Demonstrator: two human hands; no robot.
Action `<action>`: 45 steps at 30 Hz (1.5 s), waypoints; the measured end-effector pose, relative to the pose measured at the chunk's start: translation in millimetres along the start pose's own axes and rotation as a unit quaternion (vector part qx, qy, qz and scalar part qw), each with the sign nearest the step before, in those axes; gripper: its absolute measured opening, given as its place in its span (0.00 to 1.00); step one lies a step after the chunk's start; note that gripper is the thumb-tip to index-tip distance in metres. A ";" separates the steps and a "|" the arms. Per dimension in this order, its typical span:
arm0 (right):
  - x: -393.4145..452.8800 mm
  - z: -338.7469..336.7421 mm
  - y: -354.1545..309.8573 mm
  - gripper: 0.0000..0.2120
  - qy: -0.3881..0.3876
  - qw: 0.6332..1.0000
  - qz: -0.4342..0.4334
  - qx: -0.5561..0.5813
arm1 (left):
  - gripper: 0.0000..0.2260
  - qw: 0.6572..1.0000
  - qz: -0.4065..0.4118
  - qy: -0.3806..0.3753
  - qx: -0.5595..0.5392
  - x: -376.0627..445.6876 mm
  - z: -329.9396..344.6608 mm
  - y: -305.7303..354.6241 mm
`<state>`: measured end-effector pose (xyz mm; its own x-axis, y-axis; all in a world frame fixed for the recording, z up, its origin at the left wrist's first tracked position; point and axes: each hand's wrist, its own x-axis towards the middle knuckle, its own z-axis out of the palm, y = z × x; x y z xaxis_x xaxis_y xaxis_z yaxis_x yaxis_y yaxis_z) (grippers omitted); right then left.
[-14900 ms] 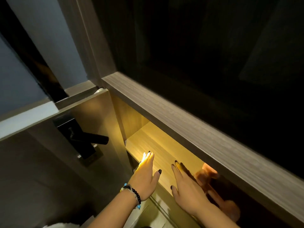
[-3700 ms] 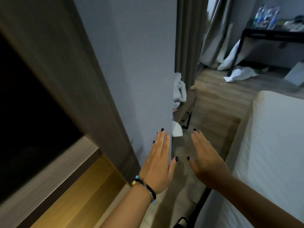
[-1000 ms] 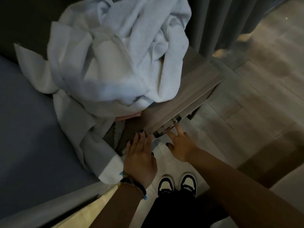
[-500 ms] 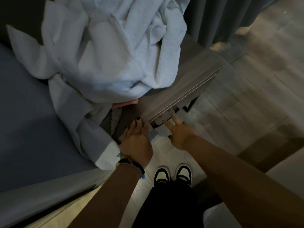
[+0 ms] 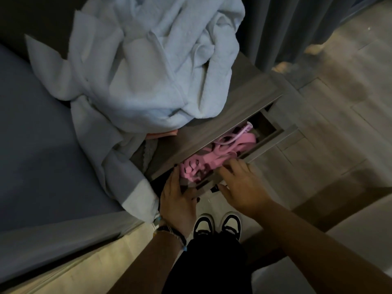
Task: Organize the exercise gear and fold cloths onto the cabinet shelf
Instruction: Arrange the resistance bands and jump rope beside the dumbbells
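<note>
Two hands are at the near edge of the open drawer (image 5: 269, 135) under the desk (image 5: 244, 98). My left hand (image 5: 178, 200) lies flat at the drawer's near left corner, fingers straight and close together, tips reaching in beside the pink gear (image 5: 216, 153); I see nothing pinched in that grip. A beaded bracelet (image 5: 171, 232) sits on that wrist. My right hand (image 5: 244, 187) rests on the drawer's front edge just right of the left, fingers bent over the rim toward the gear; the light is dim, so I cannot tell whether they touch the pink stuff or only the wood.

The gear fills the drawer's middle: a tangle of pink straps and loops, possibly resistance bands, running from the near left corner toward the far right, where a dark bare patch of drawer shows.

On the desk top lies a crumpled white cloth (image 5: 152, 66), heaped over most of the surface and spilling off the left edge down the side. A thin pink strip (image 5: 163, 133) peeks out from under its near edge.

Below, my shoes (image 5: 218, 225) stand on the floor (image 5: 331, 124), and a grey curtain (image 5: 292, 28) hangs past the desk's far right corner.
</note>
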<state>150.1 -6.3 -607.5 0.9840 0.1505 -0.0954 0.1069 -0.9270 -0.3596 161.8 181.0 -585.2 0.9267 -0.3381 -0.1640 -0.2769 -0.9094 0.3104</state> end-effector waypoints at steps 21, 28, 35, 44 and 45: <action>-61.9 -11.1 70.2 0.17 -0.028 0.983 0.176 0.044 | 0.33 0.962 -0.061 -0.231 -0.133 71.9 69.2 50.3; -75.4 -9.0 67.8 0.19 -0.040 0.982 0.181 0.037 | 0.35 0.948 0.000 -0.300 -0.104 101.3 74.7 71.2; -81.9 -16.8 70.8 0.23 -0.101 0.981 0.163 0.000 | 0.33 0.936 -0.025 -0.339 -0.093 101.9 80.0 72.7; -65.9 -31.9 72.7 0.21 -0.135 0.979 0.154 0.013 | 0.20 0.957 -0.022 -0.287 -0.031 110.3 88.5 88.0; -65.0 -31.8 72.0 0.21 -0.136 0.978 0.157 0.012 | 0.18 0.956 -0.018 -0.293 -0.014 110.9 88.4 87.2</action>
<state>98.4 -93.7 -597.7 0.8930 -0.0510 -0.4473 -0.2010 -0.9341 -0.2949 217.9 42.9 -659.2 0.6324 -0.3918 -0.6683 -0.2329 -0.9189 0.3184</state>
